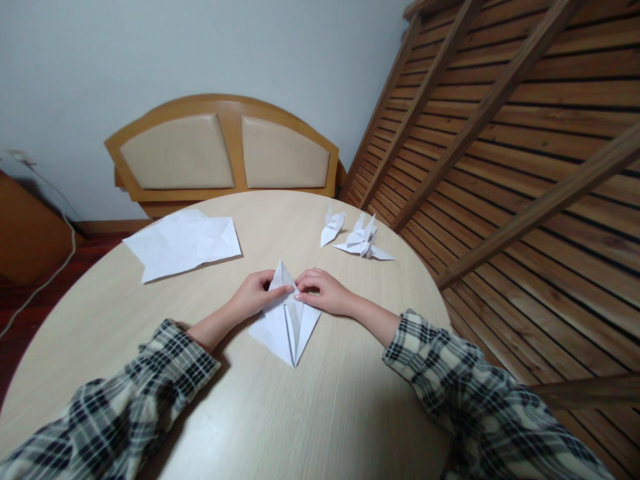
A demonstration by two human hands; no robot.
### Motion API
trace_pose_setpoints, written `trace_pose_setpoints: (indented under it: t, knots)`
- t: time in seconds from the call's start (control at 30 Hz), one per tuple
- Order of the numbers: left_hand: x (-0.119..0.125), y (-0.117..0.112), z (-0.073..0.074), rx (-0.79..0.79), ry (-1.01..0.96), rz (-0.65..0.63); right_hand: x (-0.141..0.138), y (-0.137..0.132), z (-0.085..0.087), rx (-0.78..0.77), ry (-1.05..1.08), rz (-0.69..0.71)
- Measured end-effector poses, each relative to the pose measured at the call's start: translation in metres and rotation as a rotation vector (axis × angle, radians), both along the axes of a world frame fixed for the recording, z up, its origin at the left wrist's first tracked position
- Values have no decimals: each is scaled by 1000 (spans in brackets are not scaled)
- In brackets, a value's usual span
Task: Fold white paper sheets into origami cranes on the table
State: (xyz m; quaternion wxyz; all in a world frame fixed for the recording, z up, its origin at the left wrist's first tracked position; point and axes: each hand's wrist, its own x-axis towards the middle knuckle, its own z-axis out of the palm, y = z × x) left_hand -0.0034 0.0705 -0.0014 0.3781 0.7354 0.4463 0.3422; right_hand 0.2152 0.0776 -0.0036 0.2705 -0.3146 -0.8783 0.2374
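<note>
A partly folded white sheet of origami paper (280,327) lies on the table in front of me, kite-shaped, with narrow flaps meeting near its middle and one point toward me. My left hand (256,292) grips its upper left side, thumb lying across the top of the paper and fingers tucked behind the edge. On the upper right side, my right hand (323,291) pinches the paper near the centre fold, fingers curled and fingertips close to the left thumb. Part of the upper section is hidden by the fingers.
Several folded paper cranes (364,239) stand at the back right of the round wooden table (250,420), one smaller crane (333,225) beside them. Loose white paper sheets (187,243) lie at the back left. Beyond are a padded headboard (175,153) and a slatted wooden frame (500,147).
</note>
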Motion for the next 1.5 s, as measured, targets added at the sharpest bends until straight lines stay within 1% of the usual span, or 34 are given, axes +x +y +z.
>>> trace_pose_setpoints:
  t: [0.23,0.47,0.77,1.03,1.27,1.37,1.5]
  knots:
    - [1,-2,4,31,-14,-19,0,-3,-1,56,-53,-2]
    - [1,-1,3,7,-28,27,-1,-4,1,46,-84,6]
    - [1,-1,4,6,-121,41,0,-4,0,58,-84,7]
    - [0,-1,8,77,-114,117,-1,-6,1,72,-124,-2]
    - [0,-2,7,46,-127,195,-2,-9,4,90,-151,-8]
    - [1,-1,8,40,-143,180,-2,-9,3,88,-138,-13]
    - [2,0,7,55,-164,120,-3,-7,-1,86,-91,-28]
